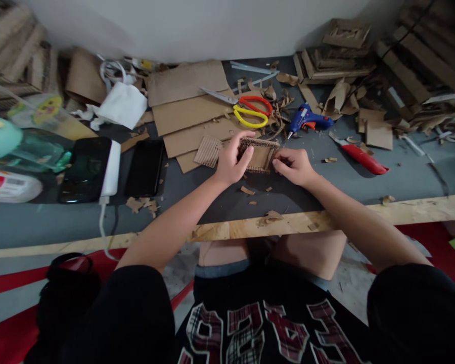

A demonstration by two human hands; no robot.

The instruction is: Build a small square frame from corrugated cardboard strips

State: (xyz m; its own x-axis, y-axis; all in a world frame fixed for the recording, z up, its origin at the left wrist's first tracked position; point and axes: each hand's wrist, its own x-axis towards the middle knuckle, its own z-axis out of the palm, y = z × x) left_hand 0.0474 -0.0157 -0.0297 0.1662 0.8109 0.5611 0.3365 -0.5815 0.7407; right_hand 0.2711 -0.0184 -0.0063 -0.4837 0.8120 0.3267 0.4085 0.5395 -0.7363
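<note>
- Black shirt with plaid lettering fills the foreground, bare knees below the table edge.
- Left hand closes its grip on the left side of a small cardboard frame, thumb on top.
- Right hand pinches the frame's right edge, fingers curled shut on it.
- Red-and-yellow scissors lie just beyond the hands on flat cardboard sheets.
- Blue glue gun sits beyond the right hand; a red utility knife lies to its right.
- Two dark phones rest well left of the left hand.
</note>
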